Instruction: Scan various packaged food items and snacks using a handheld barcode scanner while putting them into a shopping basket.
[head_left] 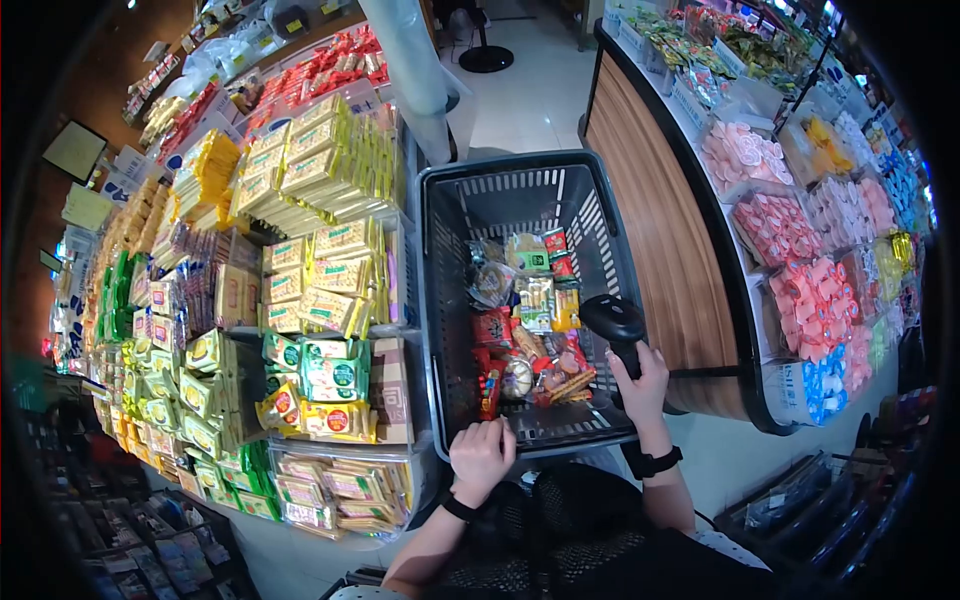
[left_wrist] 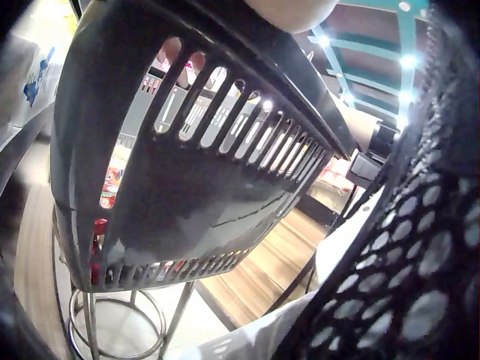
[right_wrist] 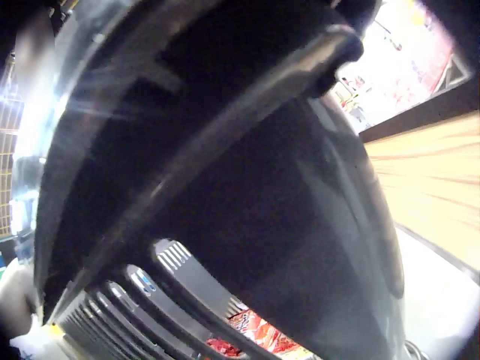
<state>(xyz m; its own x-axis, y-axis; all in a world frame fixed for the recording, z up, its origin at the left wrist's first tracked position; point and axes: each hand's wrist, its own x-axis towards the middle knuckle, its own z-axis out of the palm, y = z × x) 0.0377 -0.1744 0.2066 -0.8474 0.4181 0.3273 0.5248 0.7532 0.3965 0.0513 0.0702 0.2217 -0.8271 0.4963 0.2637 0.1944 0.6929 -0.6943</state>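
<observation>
A dark grey shopping basket (head_left: 432, 300) with slotted walls stands in front of me, holding several packaged snacks (head_left: 535, 300). My left hand (head_left: 483, 455) grips its near rim toward the left corner; in the left wrist view, fingertips (left_wrist: 172, 51) show through the wall slots. My right hand (head_left: 640, 385) holds a black barcode scanner (head_left: 613, 317) by its handle, with the oval head up over the basket's right rim. Basket wall (right_wrist: 330, 225) fills most of the right wrist view, and the right hand's grip is hidden there.
Stacked packaged snacks (head_left: 330, 150) fill a stepped display on the left. To the right runs a wood-panelled counter (head_left: 670, 220) with pink and blue packets (head_left: 815, 305). A pale post (head_left: 412, 70) rises beyond the basket. Metal stool legs (left_wrist: 116, 322) show beneath the basket.
</observation>
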